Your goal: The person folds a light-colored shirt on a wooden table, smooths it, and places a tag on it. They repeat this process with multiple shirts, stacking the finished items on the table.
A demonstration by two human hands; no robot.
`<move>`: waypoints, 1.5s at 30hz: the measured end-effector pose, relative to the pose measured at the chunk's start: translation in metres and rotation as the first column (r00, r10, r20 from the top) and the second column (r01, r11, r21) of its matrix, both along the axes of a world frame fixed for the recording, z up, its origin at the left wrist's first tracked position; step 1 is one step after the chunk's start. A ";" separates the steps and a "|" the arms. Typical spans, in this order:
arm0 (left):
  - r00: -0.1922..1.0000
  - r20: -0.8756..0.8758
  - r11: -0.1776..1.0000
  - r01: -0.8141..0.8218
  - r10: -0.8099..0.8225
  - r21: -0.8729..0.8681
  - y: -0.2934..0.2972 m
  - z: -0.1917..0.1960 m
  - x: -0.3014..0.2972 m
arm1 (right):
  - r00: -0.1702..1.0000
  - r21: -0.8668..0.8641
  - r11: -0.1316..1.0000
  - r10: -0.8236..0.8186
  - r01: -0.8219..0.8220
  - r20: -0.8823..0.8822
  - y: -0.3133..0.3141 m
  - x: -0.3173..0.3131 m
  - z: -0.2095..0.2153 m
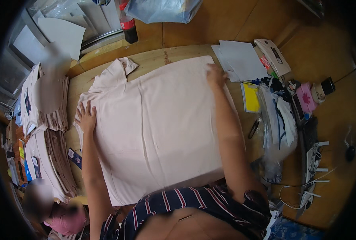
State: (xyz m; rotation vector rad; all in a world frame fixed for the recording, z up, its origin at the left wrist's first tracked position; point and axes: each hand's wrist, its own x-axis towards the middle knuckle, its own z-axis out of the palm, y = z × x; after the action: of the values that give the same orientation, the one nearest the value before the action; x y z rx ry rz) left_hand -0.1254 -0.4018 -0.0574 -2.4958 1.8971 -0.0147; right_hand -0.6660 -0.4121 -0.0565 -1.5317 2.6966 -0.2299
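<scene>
A pale pink collared shirt (158, 120) lies spread flat on a wooden table (154, 54), its collar toward the far left. My left hand (86, 117) rests flat with fingers spread on the shirt's left edge. My right hand (215, 76) presses down on the shirt's far right corner, fingers apart. Neither hand holds anything.
Stacks of folded garments (46, 132) sit left of the table. White paper sheets (240, 60), a yellow pad (250, 97), scissors (254, 128) and clear plastic bags (278, 120) lie on the right. A dark soda bottle (128, 24) stands at the back. Another person (62, 216) is at lower left.
</scene>
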 end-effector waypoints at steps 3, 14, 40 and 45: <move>0.998 -0.058 0.999 0.037 -0.040 -0.039 0.001 -0.008 0.008 | 0.933 -0.198 0.968 -0.209 0.155 -0.292 0.008 -0.068 0.003; 0.804 -0.291 0.853 0.513 -0.518 -0.100 0.193 0.040 -0.098 | 0.949 0.188 0.939 0.306 -0.287 -0.081 0.012 -0.181 0.019; -0.264 -0.963 0.932 -0.357 -0.045 0.054 0.262 0.038 0.072 | -0.230 -0.137 0.964 0.083 -0.229 0.970 0.225 0.281 0.022; 0.658 -0.748 0.955 -0.156 -0.089 -0.251 0.255 0.022 0.074 | 0.055 -0.065 0.896 0.099 -0.438 0.994 0.232 0.311 0.022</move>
State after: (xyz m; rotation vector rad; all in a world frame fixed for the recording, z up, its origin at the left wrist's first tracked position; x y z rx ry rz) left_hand -0.0510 -0.1463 -0.0359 -3.0447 2.2117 0.9825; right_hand -0.3552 -0.1803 -0.0347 -1.0495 1.1899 -0.5974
